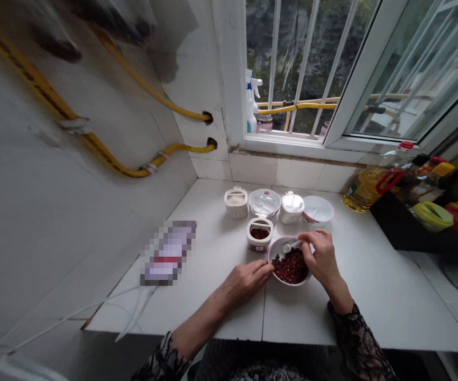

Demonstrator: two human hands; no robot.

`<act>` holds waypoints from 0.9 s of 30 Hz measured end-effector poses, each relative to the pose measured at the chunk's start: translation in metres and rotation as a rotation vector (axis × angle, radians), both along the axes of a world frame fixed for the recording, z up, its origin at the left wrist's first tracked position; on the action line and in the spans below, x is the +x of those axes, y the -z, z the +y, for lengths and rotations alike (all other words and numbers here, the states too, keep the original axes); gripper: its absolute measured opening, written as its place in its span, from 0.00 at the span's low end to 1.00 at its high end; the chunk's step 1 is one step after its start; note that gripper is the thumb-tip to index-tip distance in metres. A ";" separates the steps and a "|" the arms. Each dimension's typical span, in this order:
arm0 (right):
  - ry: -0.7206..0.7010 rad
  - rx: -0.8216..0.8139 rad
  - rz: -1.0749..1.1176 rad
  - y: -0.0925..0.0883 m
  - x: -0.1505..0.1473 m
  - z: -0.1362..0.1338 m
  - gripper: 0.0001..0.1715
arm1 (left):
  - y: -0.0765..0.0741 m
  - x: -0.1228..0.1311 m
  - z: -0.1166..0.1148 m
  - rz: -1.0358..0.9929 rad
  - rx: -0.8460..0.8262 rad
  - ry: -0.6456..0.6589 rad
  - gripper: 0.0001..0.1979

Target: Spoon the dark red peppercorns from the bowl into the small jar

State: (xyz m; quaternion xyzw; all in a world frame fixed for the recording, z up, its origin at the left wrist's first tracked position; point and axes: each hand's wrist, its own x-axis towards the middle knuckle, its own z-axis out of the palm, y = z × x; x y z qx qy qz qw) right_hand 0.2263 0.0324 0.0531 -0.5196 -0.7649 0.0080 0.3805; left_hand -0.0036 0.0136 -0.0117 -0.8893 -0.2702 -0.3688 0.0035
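A white bowl with a pink rim stands before me, partly filled with dark red dried peppercorns. My left hand grips the bowl's left rim, its fingers held together and the thumb hidden. Between the thumb and fingers of my right hand is a small white spoon. Its scoop is inside the bowl, above the peppercorns. Just behind the bowl's left side is a seasoning jar with similar dark red contents showing at its top.
Behind are a jar of pale contents, another white jar, and two bowls, a left one and a right one. A blurred-out phone-like object with a cable lies left. An oil bottle and a black condiment box stand right.
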 end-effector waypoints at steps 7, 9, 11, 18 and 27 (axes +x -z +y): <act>-0.119 -0.140 0.022 0.008 -0.017 -0.002 0.12 | -0.002 0.000 0.000 0.011 0.001 -0.007 0.09; -0.105 -0.162 0.094 0.008 -0.019 -0.003 0.12 | -0.002 0.000 -0.001 0.007 0.006 -0.010 0.09; -0.047 -0.172 0.174 0.007 -0.017 -0.003 0.12 | -0.002 0.000 -0.001 0.002 0.003 -0.012 0.08; 0.089 -0.230 0.330 0.008 -0.007 -0.003 0.12 | 0.001 -0.001 0.000 0.007 0.000 -0.002 0.09; 0.078 -0.281 0.401 0.007 -0.009 -0.002 0.11 | 0.003 -0.002 0.000 0.010 0.006 -0.008 0.08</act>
